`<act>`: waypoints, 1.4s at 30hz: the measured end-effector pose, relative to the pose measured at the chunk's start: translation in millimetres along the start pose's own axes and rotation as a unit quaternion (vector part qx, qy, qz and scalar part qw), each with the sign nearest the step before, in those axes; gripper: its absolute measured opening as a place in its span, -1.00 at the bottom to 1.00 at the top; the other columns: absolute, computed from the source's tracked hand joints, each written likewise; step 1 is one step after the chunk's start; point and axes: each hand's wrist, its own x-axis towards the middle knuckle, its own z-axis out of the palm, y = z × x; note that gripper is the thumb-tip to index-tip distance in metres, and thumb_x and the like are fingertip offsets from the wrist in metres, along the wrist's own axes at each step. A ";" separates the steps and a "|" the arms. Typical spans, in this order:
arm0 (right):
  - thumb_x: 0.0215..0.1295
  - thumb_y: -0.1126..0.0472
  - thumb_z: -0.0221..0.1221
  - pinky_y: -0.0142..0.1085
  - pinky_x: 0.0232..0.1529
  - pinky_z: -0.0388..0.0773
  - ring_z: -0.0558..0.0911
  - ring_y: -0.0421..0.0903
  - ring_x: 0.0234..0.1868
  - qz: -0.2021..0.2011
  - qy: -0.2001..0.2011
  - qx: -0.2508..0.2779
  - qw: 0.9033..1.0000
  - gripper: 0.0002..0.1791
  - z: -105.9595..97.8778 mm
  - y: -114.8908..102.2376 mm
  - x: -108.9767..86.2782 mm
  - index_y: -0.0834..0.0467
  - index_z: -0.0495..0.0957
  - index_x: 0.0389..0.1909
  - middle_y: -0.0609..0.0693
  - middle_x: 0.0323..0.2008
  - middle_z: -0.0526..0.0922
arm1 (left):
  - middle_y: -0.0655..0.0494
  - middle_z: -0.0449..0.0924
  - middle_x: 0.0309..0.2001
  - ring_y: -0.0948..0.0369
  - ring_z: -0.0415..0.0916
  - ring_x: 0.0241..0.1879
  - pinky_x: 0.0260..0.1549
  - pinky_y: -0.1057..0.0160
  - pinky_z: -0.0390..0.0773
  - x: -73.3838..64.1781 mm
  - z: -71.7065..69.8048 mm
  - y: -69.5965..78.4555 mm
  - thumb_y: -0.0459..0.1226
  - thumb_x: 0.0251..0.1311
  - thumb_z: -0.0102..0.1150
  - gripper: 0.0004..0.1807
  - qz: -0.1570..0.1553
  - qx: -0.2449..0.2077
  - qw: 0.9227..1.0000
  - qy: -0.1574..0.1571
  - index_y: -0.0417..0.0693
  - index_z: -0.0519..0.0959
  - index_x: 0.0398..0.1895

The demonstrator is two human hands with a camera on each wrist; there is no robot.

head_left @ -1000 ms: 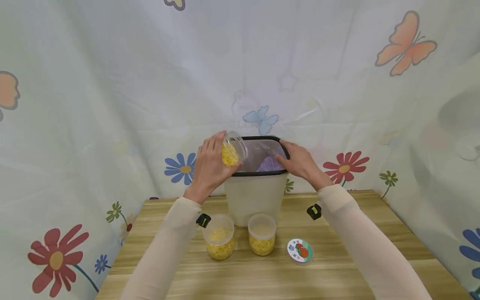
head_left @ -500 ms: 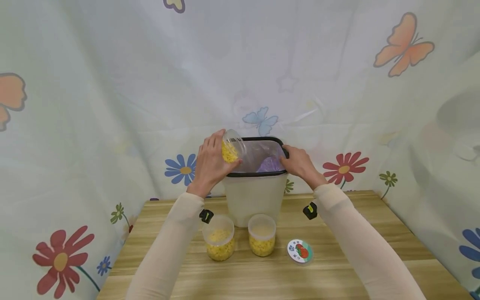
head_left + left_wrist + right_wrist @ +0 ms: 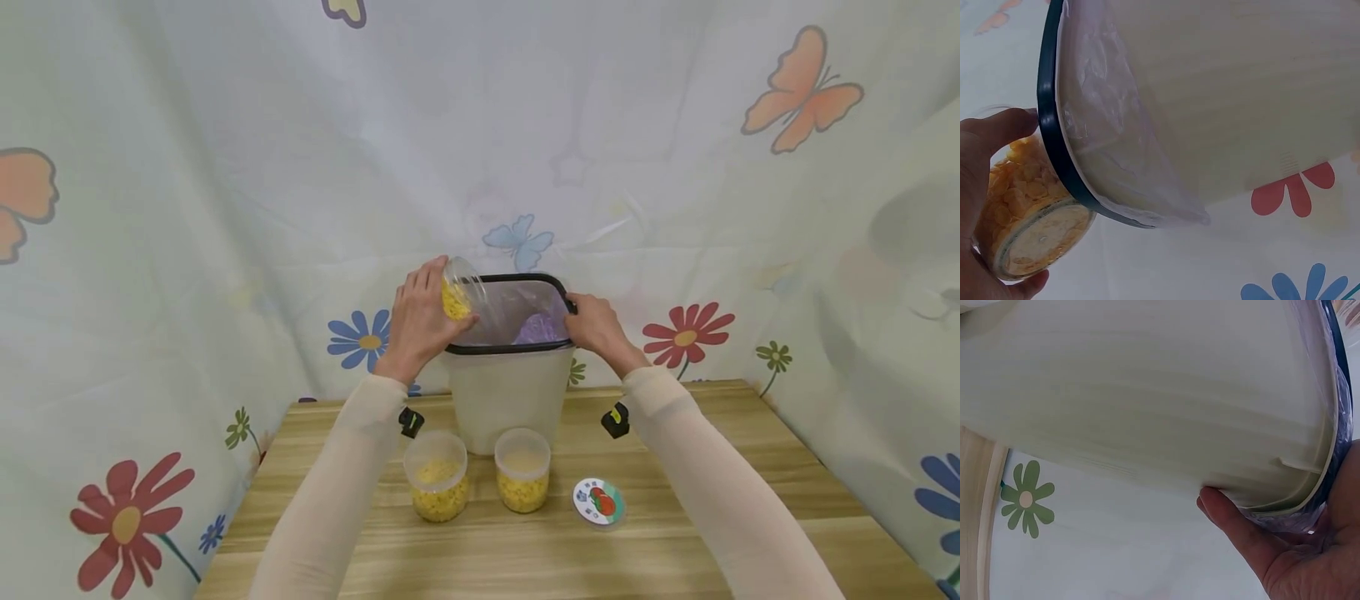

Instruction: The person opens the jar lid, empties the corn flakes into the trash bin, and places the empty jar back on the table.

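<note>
My left hand (image 3: 422, 321) holds a clear plastic jar (image 3: 1035, 212) of yellow flakes, tilted with its mouth toward the bin, at the left end of the rim. The cream trash bin (image 3: 510, 392) has a black rim ring (image 3: 1054, 125) and a thin purplish bag (image 3: 1104, 94) lining it. On the bin's right side my right hand (image 3: 596, 325) grips the rim; in the right wrist view the thumb lies against the outer wall and the other fingers are mostly hidden. Purple bag film (image 3: 538, 329) shows inside the bin.
Two open clear jars partly filled with yellow flakes, a left jar (image 3: 437, 483) and a right jar (image 3: 522, 475), stand before the bin on the wooden table (image 3: 480, 558). A round lid (image 3: 598, 502) with a tomato picture lies to their right. A patterned curtain (image 3: 420, 167) hangs behind.
My right hand has shifted its hold, its thumb moving from over the rim's inside to the right edge. The left hand and its jar have moved slightly left and up.
</note>
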 end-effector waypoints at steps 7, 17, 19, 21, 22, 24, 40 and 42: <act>0.34 0.25 -0.12 -0.07 -0.15 0.51 0.57 0.13 -0.29 0.002 0.012 0.005 1.000 -0.37 2.2 -0.4 -0.9 0.28 0.21 0.45 0.37 0.14 0.55 | -0.06 0.34 0.36 -0.06 0.33 0.28 0.25 -0.07 0.39 6.7 2.0 -3.0 0.12 -0.11 0.49 0.10 0.005 0.017 1.000 -0.015 -0.06 0.15 0.46; 0.35 0.26 -0.14 -0.08 -0.16 0.44 0.47 0.10 -0.34 0.004 0.010 0.012 1.000 -0.37 2.1 0.3 -2.6 0.27 0.19 0.46 0.38 0.20 0.50 | -0.06 0.31 0.40 -0.05 0.28 0.34 0.30 -0.08 0.34 12.5 2.6 -2.4 0.12 -0.07 0.47 0.09 0.028 0.051 0.998 -0.033 -0.05 0.13 0.49; 0.34 0.26 -0.14 -0.10 -0.18 0.44 0.46 0.09 -0.34 0.003 0.012 0.010 1.000 -0.37 2.1 0.5 -2.4 0.27 0.20 0.45 0.37 0.20 0.50 | -0.05 0.33 0.39 -0.05 0.28 0.34 0.31 -0.08 0.34 14.1 3.1 -2.4 0.11 -0.07 0.47 0.09 0.033 0.058 0.997 -0.032 -0.06 0.14 0.48; 0.34 0.26 -0.14 -0.13 -0.27 0.43 0.43 0.05 -0.43 0.004 0.012 0.012 1.000 -0.37 2.3 0.6 -2.6 0.26 0.20 0.45 0.37 0.14 0.54 | -0.04 0.33 0.39 -0.04 0.28 0.34 0.31 -0.07 0.33 15.6 3.6 -2.7 0.10 -0.07 0.47 0.08 0.039 0.066 0.997 -0.032 -0.05 0.15 0.48; 0.34 0.26 -0.14 -0.15 -0.32 0.41 0.41 0.02 -0.47 0.004 0.014 0.013 1.000 -0.37 2.5 0.7 -2.7 0.26 0.20 0.45 0.37 0.12 0.55 | -0.04 0.33 0.38 -0.04 0.28 0.34 0.30 -0.07 0.34 16.4 4.0 -2.8 0.10 -0.08 0.47 0.07 0.041 0.069 0.996 -0.030 -0.05 0.16 0.47; 0.34 0.26 -0.13 -0.21 -0.42 0.37 0.36 -0.04 -0.55 0.004 0.015 0.015 1.000 -0.37 3.2 0.6 -3.0 0.26 0.21 0.45 0.36 0.08 0.57 | -0.03 0.34 0.37 -0.03 0.30 0.33 0.28 -0.06 0.36 17.5 4.6 -3.4 0.09 -0.08 0.48 0.06 0.047 0.076 0.996 -0.029 -0.05 0.17 0.47; 0.36 0.24 -0.12 -0.25 -0.44 0.39 0.45 -0.05 -0.58 0.008 0.015 0.019 1.000 -0.38 4.3 -0.4 -4.5 0.23 0.20 0.46 0.36 0.16 0.54 | 0.00 0.35 0.38 -0.03 0.29 0.33 0.36 -0.04 0.28 22.4 7.6 -1.3 0.05 -0.08 0.49 0.03 0.092 0.136 0.985 -0.042 -0.03 0.19 0.46; 0.36 0.25 -0.12 -0.26 -0.44 0.40 0.47 -0.06 -0.57 0.006 0.015 0.018 1.000 -0.38 4.0 -0.3 -4.1 0.24 0.20 0.46 0.36 0.18 0.53 | 0.01 0.34 0.39 -0.02 0.28 0.35 0.38 -0.03 0.26 23.4 7.2 -0.2 0.04 -0.08 0.50 0.03 0.094 0.143 0.984 -0.046 -0.02 0.19 0.46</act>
